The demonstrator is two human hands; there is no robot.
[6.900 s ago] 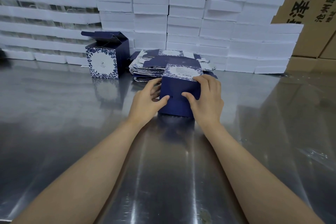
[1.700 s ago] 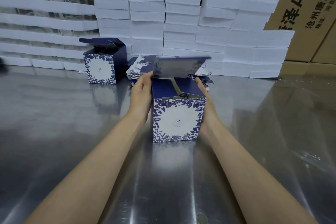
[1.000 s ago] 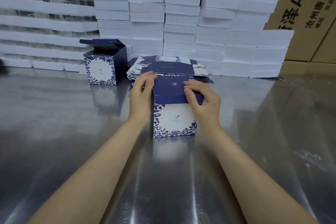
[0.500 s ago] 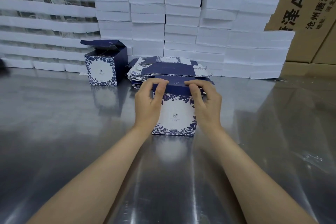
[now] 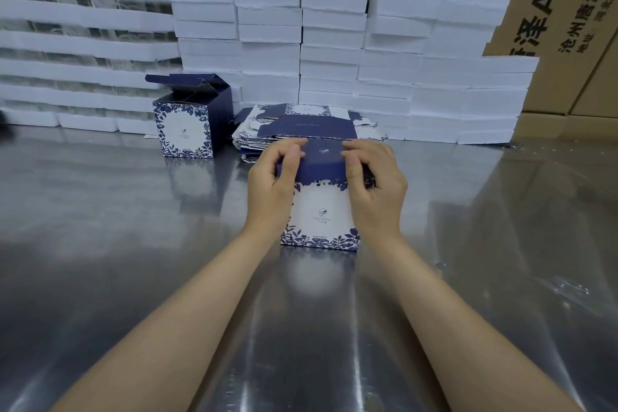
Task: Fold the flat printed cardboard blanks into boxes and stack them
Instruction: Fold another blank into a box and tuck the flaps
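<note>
A blue-and-white floral box (image 5: 320, 214) stands upright on the steel table (image 5: 100, 227) in the middle. Its dark blue lid lies folded down over the top. My left hand (image 5: 271, 187) grips the lid's left end, thumb on the front and fingers curled over the top. My right hand (image 5: 373, 184) grips the right end the same way. Just behind the box lies a pile of flat printed blanks (image 5: 301, 125). A second folded box (image 5: 189, 117) stands at the back left with its top flaps open.
White foam trays (image 5: 334, 43) are stacked in a wall along the back of the table. Brown shipping cartons (image 5: 551, 10) stand behind them at the right. A wrinkled clear film (image 5: 535, 284) covers the table at the right.
The box was turned upright from its side, its lid swung up and then folded down. Both hands have now pressed the lid closed over the top.
</note>
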